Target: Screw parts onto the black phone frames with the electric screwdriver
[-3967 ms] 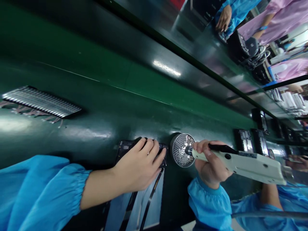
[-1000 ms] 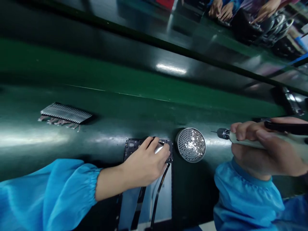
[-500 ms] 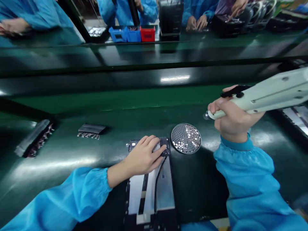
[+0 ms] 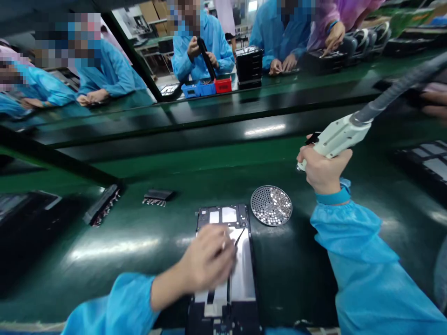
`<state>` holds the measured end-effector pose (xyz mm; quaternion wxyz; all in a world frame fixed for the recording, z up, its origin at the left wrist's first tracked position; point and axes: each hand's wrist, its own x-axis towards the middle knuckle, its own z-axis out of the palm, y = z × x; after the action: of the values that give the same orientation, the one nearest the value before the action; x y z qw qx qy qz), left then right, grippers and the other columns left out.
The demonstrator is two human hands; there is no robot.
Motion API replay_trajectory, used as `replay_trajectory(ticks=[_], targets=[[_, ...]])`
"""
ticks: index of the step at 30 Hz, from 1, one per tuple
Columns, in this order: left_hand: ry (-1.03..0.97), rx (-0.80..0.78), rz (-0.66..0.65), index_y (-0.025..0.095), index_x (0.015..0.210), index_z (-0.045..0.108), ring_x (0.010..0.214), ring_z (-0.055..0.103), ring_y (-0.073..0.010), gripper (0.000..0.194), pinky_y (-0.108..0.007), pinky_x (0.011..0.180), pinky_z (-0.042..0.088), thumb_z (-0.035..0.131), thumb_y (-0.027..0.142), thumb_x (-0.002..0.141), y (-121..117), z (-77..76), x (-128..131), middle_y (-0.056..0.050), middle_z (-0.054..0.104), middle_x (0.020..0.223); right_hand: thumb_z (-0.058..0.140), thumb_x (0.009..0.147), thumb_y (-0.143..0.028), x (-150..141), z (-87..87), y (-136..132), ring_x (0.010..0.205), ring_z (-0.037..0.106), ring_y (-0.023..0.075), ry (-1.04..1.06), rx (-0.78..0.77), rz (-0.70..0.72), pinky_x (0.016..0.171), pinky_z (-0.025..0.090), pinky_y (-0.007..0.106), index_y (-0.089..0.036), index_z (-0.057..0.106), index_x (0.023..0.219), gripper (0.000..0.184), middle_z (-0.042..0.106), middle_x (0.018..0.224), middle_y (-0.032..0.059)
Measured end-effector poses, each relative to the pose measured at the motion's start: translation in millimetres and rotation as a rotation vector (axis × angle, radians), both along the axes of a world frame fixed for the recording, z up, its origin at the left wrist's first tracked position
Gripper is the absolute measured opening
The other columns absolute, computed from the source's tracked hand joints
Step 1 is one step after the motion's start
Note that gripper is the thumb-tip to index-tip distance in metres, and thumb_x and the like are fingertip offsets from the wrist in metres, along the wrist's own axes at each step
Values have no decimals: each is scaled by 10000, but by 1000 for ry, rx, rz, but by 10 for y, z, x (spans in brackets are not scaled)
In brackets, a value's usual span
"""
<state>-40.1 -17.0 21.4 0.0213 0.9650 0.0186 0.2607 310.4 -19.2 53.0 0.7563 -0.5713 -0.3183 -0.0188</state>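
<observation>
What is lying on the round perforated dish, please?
The round perforated dish holds many small silver pieces, too small to identify; the holes beneath them are covered.

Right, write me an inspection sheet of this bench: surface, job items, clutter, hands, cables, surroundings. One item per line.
Surface: glossy green assembly bench, reflections across it.
Job items: black device frame lying flat; perforated round screw tray beside it, holding small silver screws; electric screwdriver.
Clutter: two black strips with pale fringed leads, left of the frame.
Hands: left hand blurred, over the frame's lower half; right hand gripping the screwdriver, raised above the bench.
Cables: grey hose from the screwdriver's rear; thin black cable lying on the frame.
Surroundings: co-workers across the bench; blue and red bins.
</observation>
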Motion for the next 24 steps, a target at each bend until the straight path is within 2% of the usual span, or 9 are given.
replay_trajectory(ticks=[4, 7, 10, 12, 13, 15, 17, 20, 24], targets=[[322, 242, 5, 198, 1179, 707, 1376, 468, -215, 287, -329, 1112, 476, 595, 271, 925, -744, -146, -445, -28, 634, 1364, 645, 622, -177, 85, -61, 16, 495, 568, 166, 10, -39, -11, 460, 454, 304, -222, 621, 724, 114, 568, 582, -40], [456, 280, 77, 274, 1293, 653, 1415, 432, -270, 409, -401, 1144, 445, 669, 388, 901, -798, -186, -517, 18, 485, 1540, 658, 613, -189, 105, -55, 2, 514, 578, 176, 39, -65, -26, 475, 465, 308, -214, 641, 729, 121, 574, 588, -33], [610, 130, 286, 337, 1415, 556, 1426, 398, -423, 522, -615, 1114, 409, 635, 467, 916, -248, -70, -202, -62, 393, 1602, 680, 606, -211, 111, -39, -24, 541, 595, 191, 66, -89, -46, 479, 469, 307, -194, 637, 695, 100, 592, 606, -15], [712, -22, 582, 407, 1466, 482, 1433, 346, -499, 502, -724, 1085, 347, 564, 391, 971, 337, 39, 155, -97, 329, 1629, 689, 609, -226, 111, -36, -37, 551, 602, 195, 89, -106, -49, 483, 471, 305, -177, 651, 722, 129, 606, 621, -7], [764, -108, 707, 434, 1495, 425, 1446, 305, -516, 522, -724, 1073, 353, 532, 369, 988, 650, 84, 345, -94, 254, 1659, 693, 609, -231, 110, -36, -41, 550, 603, 194, 98, -113, -49, 487, 471, 304, -169, 661, 744, 153, 609, 624, -4], [762, -153, 771, 427, 1523, 375, 1438, 306, -529, 526, -682, 1011, 438, 486, 406, 1009, 1238, 136, 694, -119, 236, 1660, 699, 605, -236, 105, -38, -47, 541, 598, 188, 104, -122, -49, 487, 471, 301, -153, 675, 767, 183, 610, 621, 2], [736, -180, 821, 370, 1539, 358, 1427, 356, -471, 540, -666, 1039, 433, 480, 434, 1018, 1689, 139, 956, -140, 284, 1632, 701, 605, -243, 98, -45, -48, 519, 584, 181, 101, -120, -44, 468, 461, 294, -141, 680, 778, 202, 606, 610, 7], [690, -209, 874, 245, 1482, 426, 1345, 478, -347, 558, -607, 1069, 448, 583, 434, 981, 2034, 88, 1147, -135, 407, 1540, 700, 619, -263, 92, -65, -41, 498, 570, 174, 102, -125, -38, 441, 446, 284, -130, 682, 809, 233, 604, 604, 16], [624, -193, 906, 224, 1444, 464, 1339, 479, -332, 541, -608, 1092, 421, 613, 426, 965, 2023, 27, 1082, -124, 433, 1516, 720, 647, -313, 105, -126, -21, 524, 584, 184, 93, -144, -43, 460, 460, 293, -124, 682, 876, 299, 619, 632, 33]])
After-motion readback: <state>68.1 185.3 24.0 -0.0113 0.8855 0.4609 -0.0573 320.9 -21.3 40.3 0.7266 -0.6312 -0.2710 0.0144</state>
